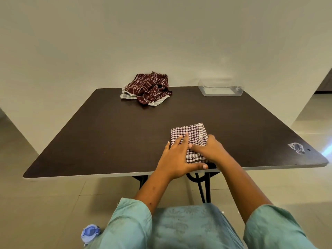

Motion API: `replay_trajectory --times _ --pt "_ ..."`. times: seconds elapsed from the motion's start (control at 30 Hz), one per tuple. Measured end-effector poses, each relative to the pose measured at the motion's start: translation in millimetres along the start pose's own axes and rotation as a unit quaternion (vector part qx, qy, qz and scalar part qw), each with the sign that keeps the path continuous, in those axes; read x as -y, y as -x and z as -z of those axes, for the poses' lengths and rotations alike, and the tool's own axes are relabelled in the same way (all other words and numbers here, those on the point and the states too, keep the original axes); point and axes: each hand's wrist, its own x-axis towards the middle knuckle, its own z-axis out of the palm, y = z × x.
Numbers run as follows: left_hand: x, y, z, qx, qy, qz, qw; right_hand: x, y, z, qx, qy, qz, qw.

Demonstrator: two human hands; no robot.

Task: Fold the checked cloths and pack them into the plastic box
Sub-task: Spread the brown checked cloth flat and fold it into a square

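A folded maroon-and-white checked cloth (193, 135) lies near the front edge of the dark table (111, 133). My left hand (177, 159) presses flat on its left part, fingers straight and thumb stretched along the near edge. My right hand (209, 149) lies on the cloth's right side, index finger pointing left across it; whether its other fingers curl round the cloth's edge is hidden. A crumpled heap of dark red checked cloths (148, 88) sits at the back of the table. The clear plastic box (221, 88) stands at the back right, with no cloth visible inside.
The table stands against a pale wall, its black legs visible below the front edge. A grey sticker (296, 147) marks the table's right corner. A small blue object (89, 232) lies on the tiled floor at the lower left.
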Motion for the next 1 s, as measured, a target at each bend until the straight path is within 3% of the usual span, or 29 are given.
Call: replay_trajectory --times 0.1,0.17,0.23,0.3,0.33,0.4,0.47,0.57,0.67,0.8,0.9,1.0 --pt "-2 2 6 -0.016 0.109 0.003 0.994 0 0 -1 -0.009 -0.099 -0.002 0.995" --pt "-2 3 4 -0.064 0.191 0.002 0.979 6 8 3 -0.082 -0.115 0.061 0.988" --pt "-1 3 6 -0.132 0.300 0.017 0.945 15 12 8 -0.215 -0.048 0.216 0.951" --pt "1 4 9 -0.193 0.402 0.040 0.894 22 17 8 -0.311 0.075 0.353 0.879" --pt "3 5 10 -0.222 0.431 0.054 0.873 22 18 7 -0.334 0.138 0.388 0.848" --pt "3 6 14 -0.259 0.448 0.073 0.852 19 16 1 -0.326 0.235 0.404 0.822" --pt "2 6 16 -0.264 0.410 0.082 0.869 12 14 -5 -0.250 0.307 0.375 0.838" --pt "5 0 7 -0.232 0.274 0.084 0.930 -5 12 -13 -0.117 0.349 0.256 0.894" --pt "6 -8 0 -0.171 0.123 0.089 0.974 -5 12 -10 -0.123 0.396 0.210 0.886" --pt "3 -9 -3 -0.112 0.025 0.082 0.990 10 17 -7 -0.122 0.455 0.207 0.858" --pt "2 -8 -2 -0.081 0.000 0.078 0.994 9 21 -13 -0.066 0.419 0.240 0.873" --pt "4 -6 1 -0.062 -0.009 0.083 0.995 -1 16 -20 -0.040 0.414 0.211 0.885"
